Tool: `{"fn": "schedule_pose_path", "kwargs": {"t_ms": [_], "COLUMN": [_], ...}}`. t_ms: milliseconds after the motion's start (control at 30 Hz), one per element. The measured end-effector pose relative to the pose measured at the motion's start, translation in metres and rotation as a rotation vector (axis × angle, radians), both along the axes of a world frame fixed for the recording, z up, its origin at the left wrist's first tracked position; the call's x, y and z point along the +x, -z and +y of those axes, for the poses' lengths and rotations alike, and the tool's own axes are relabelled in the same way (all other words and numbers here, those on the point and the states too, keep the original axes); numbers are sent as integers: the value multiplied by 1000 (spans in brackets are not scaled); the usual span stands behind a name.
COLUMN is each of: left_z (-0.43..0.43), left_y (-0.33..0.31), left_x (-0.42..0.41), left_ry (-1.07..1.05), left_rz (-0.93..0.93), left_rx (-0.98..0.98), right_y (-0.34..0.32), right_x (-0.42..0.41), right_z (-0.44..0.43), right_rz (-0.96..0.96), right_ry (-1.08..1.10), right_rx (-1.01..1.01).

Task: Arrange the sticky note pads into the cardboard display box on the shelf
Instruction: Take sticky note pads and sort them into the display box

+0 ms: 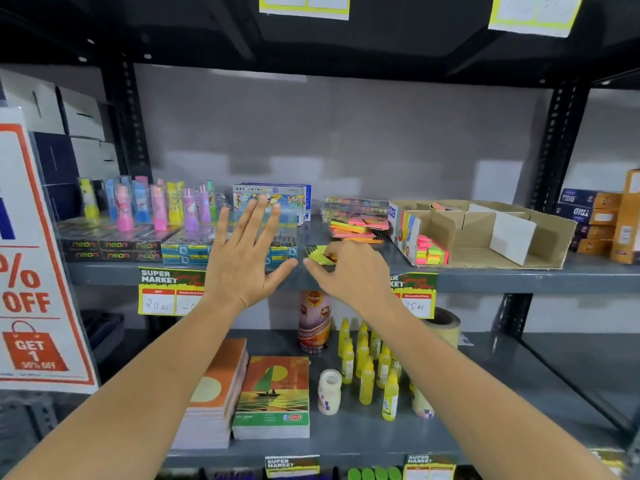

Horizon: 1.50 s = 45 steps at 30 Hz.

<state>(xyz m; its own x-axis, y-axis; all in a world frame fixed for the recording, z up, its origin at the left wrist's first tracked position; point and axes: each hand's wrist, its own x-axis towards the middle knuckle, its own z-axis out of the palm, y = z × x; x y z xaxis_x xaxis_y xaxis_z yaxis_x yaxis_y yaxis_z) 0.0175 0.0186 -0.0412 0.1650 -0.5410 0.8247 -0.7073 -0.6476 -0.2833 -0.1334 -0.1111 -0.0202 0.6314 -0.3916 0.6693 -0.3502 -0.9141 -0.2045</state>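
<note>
A cardboard display box (550, 233) with dividers lies on the middle shelf at the right; neon pink, yellow and green sticky note pads (431, 252) fill its front left compartment. A loose pile of pink, yellow and orange pads (358, 226) lies just left of the box. At the shelf's front edge rests a yellow pad (317, 253), and my right hand (349, 271) lies over its right side, fingers curled on it. My left hand (246, 251) hovers spread and open in front of the blue boxes, holding nothing.
Left on the shelf are neon boxes (110, 249), pastel tubes (156, 206), blue boxes (284, 252) and crayon packs (273, 199). Clear cases (355, 204) stand behind the loose pads. The lower shelf holds notebooks (272, 396) and glue bottles (367, 368). A sale sign (31, 265) hangs at left.
</note>
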Motion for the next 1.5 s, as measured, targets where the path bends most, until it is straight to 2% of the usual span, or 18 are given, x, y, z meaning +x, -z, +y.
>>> {"fn": "schedule_pose_path", "kwargs": {"t_ms": [433, 567, 633, 733, 800, 967, 1033, 1267, 1500], "left_z": [1, 0, 0, -1, -1, -1, -1, 0, -1], "left_y": [-1, -1, 0, 0, 0, 0, 0, 0, 0], "left_x": [-2, -1, 0, 0, 0, 0, 0, -1, -1], "left_ry": [4, -4, -6, -5, -2, -4, -10, -8, -7], "left_rz": [29, 14, 13, 12, 5, 13, 18, 28, 28], "left_rx": [4, 9, 7, 14, 17, 17, 17, 9, 7], "right_y": [-4, -10, -24, -48, -59, -58, -54, -48, -48], "right_x": [5, 2, 1, 3, 12, 35, 39, 43, 47], "right_z": [4, 4, -5, -33, -51, -74, -78, -77, -76], "right_rz": [27, 40, -34, -133, -55, 307, 354, 162, 155], "right_ry": [-43, -45, -6, 162, 230, 273, 297, 316, 314], "right_rx": [-85, -11, 51, 82, 110, 67, 79, 72, 48]}}
